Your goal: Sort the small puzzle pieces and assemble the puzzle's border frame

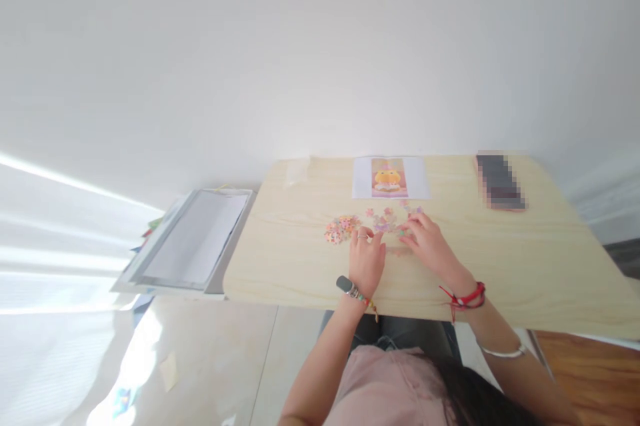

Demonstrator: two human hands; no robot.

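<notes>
Small pink, purple and orange jigsaw puzzle pieces lie on the pale wooden table. A dense pile of puzzle pieces (342, 229) sits just left of my left hand (367, 258). The fingers of that hand are bent down at the near edge of the loose pieces, with thumb and index close together; what they hold, if anything, is hidden. My right hand (429, 244) comes in from the right, thumb and fingertips closed around a small puzzle piece (401, 233) with a greenish spot. Between and beyond both hands lies a loose cluster of spread pieces (384, 222).
Behind the pieces lies a white sheet with a printed picture (389, 178) of a yellow figure. A clear plastic bag (297, 171) rests at the back left, a dark phone (500, 183) at the back right. Left of the table (280, 266) stands a grey-framed surface with white paper (197, 236).
</notes>
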